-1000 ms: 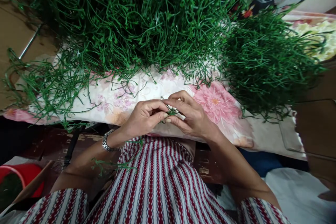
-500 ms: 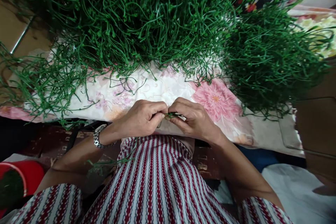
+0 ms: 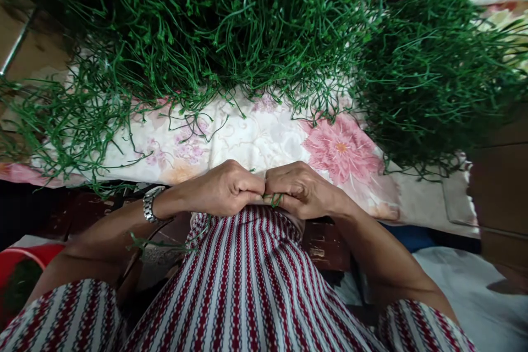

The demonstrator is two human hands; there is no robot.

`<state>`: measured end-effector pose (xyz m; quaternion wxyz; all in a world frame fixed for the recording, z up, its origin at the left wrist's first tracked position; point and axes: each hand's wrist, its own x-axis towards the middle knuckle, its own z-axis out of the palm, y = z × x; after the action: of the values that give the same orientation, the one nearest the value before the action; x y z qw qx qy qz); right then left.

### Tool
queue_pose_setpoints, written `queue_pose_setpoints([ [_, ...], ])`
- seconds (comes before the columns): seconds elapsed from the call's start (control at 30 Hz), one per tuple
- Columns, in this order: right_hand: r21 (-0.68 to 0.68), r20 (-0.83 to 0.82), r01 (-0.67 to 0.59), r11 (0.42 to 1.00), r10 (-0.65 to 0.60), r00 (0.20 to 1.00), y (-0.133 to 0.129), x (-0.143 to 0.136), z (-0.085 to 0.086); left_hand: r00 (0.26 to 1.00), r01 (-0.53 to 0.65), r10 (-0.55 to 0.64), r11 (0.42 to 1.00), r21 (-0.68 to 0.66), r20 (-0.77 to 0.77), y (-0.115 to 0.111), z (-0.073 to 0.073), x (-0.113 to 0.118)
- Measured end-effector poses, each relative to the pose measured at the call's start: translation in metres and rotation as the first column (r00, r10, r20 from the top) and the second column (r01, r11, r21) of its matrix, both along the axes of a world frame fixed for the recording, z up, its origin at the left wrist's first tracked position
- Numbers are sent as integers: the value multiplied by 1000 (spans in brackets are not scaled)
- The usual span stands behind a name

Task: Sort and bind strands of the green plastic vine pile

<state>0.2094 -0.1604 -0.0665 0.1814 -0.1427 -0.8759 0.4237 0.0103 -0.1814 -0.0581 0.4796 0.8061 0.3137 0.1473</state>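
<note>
My left hand (image 3: 226,188) and my right hand (image 3: 304,190) meet above my lap at the near edge of the flowered cloth. Both are closed, thumbs pressed to forefingers, on a thin green plastic stem (image 3: 275,199). A small loop of it shows at my right thumb; the rest is hidden in the fingers. Another green stem piece (image 3: 159,243) hangs below my left wrist, beside the striped garment. Beyond the hands rises a big heap of green artificial stems (image 3: 231,27) with small forked tips.
A second dense pile of green stems (image 3: 437,82) stands at the right. Loose stems (image 3: 78,132) straggle over the left end of the flowered cloth (image 3: 247,137). A red bucket (image 3: 41,256) sits at the lower left, and a white bag-like thing (image 3: 470,286) lies at the lower right.
Both hands have curled in more tightly and turned knuckles up. A green loop now stands out at my right thumb. The view has shifted slightly.
</note>
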Motion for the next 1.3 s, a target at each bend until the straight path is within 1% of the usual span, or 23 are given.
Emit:
queue_pose_setpoints([
  [0.03,-68,-21,-57,996,56,998,1,0,-1,1000,28,-28,999,-47,10,-1,0,0],
  [0.1,-191,-52,-151,970,143,988,3,-1,-2,998,62,-58,990,-125,35,-2,1,1],
  [0.17,-294,-76,-210,933,196,978,5,-1,-4,995,76,-63,981,-179,75,-2,2,1],
  [0.27,-410,-117,-284,867,259,959,7,6,-4,984,140,-106,958,-249,147,1,4,-4],
  [0.3,-438,-134,-275,856,240,961,8,10,-4,982,135,-93,953,-272,163,3,4,-7],
  [0.33,-459,-142,-227,859,182,973,8,14,-3,984,96,-45,950,-296,172,5,5,-9],
  [0.37,-468,-136,-141,872,87,987,9,18,-2,984,23,35,947,-320,174,7,5,-11],
  [0.43,-441,-95,104,891,-161,982,9,21,-1,953,-171,244,921,-349,178,11,7,-11],
  [0.5,-369,-60,327,870,-374,925,7,17,0,895,-316,398,885,-341,203,14,7,-8],
  [0.53,-334,-51,402,853,-442,896,5,13,0,868,-364,443,875,-318,224,14,7,-4],
  [0.6,-289,-38,476,830,-507,861,0,1,-1,828,-443,496,864,-238,262,14,4,3],
  [0.7,-238,-2,501,832,-516,857,-6,-15,-4,791,-524,538,842,-130,291,10,-3,13],
  [0.77,-218,-1,520,826,-533,846,-9,-21,-6,780,-546,551,831,-108,296,8,-6,16],
  [0.83,-228,-12,521,823,-537,843,-11,-23,-9,782,-536,551,833,-135,291,7,-5,15],
  [0.93,-246,-32,502,829,-524,851,-13,-21,-12,811,-447,512,855,-265,284,8,-2,8],
  [1.0,-218,-32,514,829,-533,846,-14,-20,-12,825,-391,491,853,-345,280,9,1,4],
  [1.07,-177,-25,535,826,-548,836,-15,-20,-11,831,-374,489,844,-385,265,8,2,1],
  [1.17,-154,-2,531,833,-538,843,-15,-21,-9,835,-392,500,834,-389,230,7,2,1],
  [1.23,-175,21,486,856,-490,871,-13,-20,-6,843,-402,495,839,-368,208,6,2,1],
  [1.3,-192,46,424,885,-423,905,-10,-17,-5,864,-399,469,860,-317,184,6,2,0],
])
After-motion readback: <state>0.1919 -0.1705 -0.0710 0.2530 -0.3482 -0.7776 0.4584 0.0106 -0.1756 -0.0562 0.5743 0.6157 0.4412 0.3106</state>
